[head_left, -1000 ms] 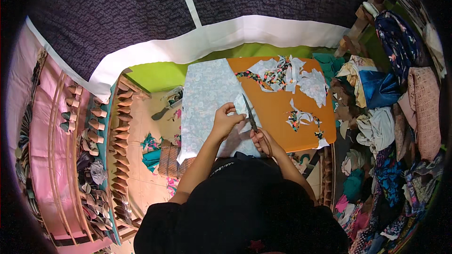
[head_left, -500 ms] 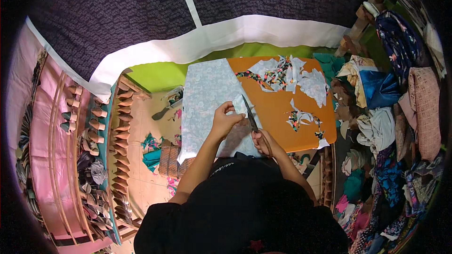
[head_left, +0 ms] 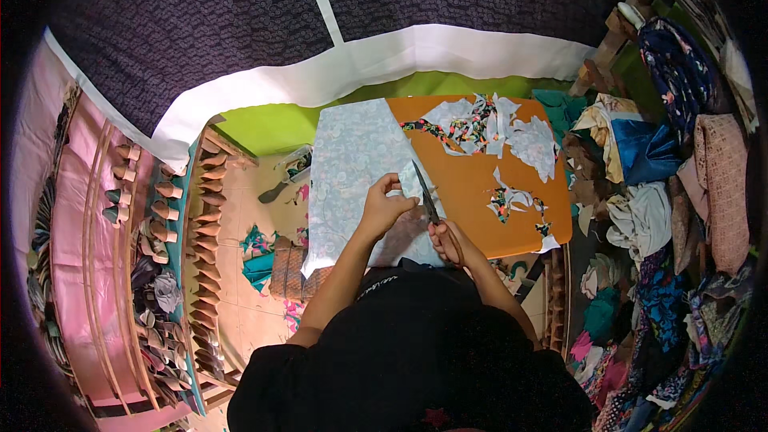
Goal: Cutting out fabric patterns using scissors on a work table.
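Between the thumb and fingers of my left hand (head_left: 388, 206) is a small pale piece of fabric (head_left: 410, 182), held up at the scissors. My right hand (head_left: 446, 238) grips the handles of a pair of dark-bladed scissors (head_left: 426, 198), whose blades point away from me along the right edge of that piece. Beneath my left hand and forearm, a large pale patterned fabric sheet (head_left: 348, 156) covers the left part of an orange-brown tabletop (head_left: 464, 192). How far the blades are parted is too small to tell.
Floral and white fabric scraps (head_left: 480, 128) lie on the table's far right, smaller scraps (head_left: 512, 202) nearer me. Piled cloth (head_left: 640, 216) crowds the right side. At left stand racks of shoe lasts (head_left: 210, 248). A dark curtain (head_left: 240, 32) with a white border hangs beyond the table.
My left hand has shifted slightly right with the small fabric piece. Less white fabric shows to the right of the scissor blades. My right hand stays nearly in place.
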Demonstrator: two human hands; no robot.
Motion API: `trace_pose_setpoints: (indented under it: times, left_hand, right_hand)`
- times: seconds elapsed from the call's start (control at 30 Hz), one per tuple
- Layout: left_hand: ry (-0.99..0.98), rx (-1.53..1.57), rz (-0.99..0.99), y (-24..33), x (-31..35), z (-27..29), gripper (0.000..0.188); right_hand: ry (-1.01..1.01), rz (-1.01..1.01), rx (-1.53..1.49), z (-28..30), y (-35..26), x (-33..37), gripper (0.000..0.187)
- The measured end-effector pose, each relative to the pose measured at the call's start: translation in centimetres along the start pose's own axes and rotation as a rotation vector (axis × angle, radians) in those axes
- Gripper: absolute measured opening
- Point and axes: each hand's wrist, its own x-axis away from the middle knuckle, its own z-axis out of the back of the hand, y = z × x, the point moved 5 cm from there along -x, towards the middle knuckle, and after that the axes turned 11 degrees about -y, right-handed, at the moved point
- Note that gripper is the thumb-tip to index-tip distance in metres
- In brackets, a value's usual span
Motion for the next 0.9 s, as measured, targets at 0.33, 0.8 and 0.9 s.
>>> trace_pose_setpoints:
  times: [0.33,0.8,0.9]
  left_hand:
    - [0.103,0.253,0.061,-0.7,-0.7,0.0,0.016]
    - [0.143,0.22,0.041,-0.1,-0.5,-0.4,0.019]
    - [0.137,0.198,0.046,-0.2,-0.4,-0.4,0.02]
  right_hand:
    - [0.091,0.199,0.338,0.2,-0.8,0.2,0.06]
    - [-0.098,-0.073,-0.197,-0.4,0.6,-0.1,0.056]
    - [-0.057,-0.058,-0.148,-0.5,0.3,0.0,0.04]
